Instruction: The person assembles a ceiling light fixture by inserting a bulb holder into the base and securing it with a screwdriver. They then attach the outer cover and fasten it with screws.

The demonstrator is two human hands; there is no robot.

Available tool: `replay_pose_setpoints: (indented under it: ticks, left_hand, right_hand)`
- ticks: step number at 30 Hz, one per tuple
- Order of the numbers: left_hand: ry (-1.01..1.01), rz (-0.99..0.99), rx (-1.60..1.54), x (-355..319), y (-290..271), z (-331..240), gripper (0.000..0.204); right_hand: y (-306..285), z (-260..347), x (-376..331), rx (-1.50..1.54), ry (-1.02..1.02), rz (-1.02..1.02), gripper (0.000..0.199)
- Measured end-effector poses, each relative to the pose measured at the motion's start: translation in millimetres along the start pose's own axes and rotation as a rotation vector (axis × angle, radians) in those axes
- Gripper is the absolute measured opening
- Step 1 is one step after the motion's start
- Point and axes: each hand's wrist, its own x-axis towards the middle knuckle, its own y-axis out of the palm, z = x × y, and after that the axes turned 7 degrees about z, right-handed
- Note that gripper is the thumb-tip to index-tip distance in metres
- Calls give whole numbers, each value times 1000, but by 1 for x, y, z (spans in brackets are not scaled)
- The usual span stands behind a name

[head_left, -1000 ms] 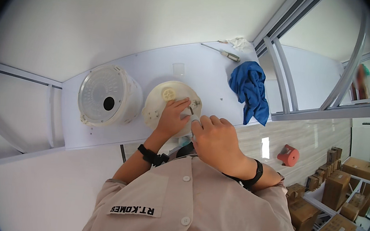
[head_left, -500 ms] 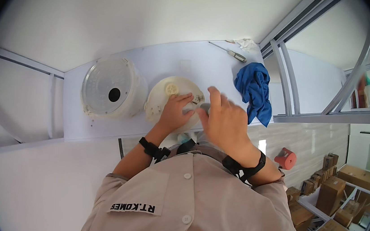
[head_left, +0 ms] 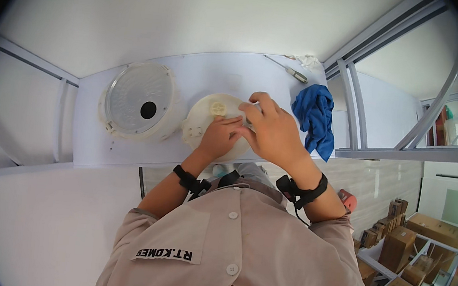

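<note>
As seen from above, hands: both (head_left: 219,137) (head_left: 275,131) curl over the disc, grip hidden, right shifted up.
Disc (head_left: 203,119): round cream plastic on white tabletop (head_left: 90,139).
Cloth (head_left: 315,116): crumpled blue.

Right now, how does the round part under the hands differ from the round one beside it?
The cream disc is smaller, opaque and half covered by the left hand and right hand; the clear-topped housing is larger, has a dark centre hole and lies untouched. Both are round plastic parts lying flat on the white shelf.
</note>
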Motion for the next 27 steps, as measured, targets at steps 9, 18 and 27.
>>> replay_pose_setpoints:
  ticks: [9,18,27]
  left_hand:
    - [-8,-18,-33,-4,-3,-6,29]
    - [16,-54,-53,-4,-4,-9,25]
    - [20,-47,-70,-4,-4,-4,30]
  right_hand:
    - [-11,-15,8,-222,142,127,40]
    - [7,-5,8,-188,170,-118,42]
    - [-13,-1,-8,-55,37,94,43]
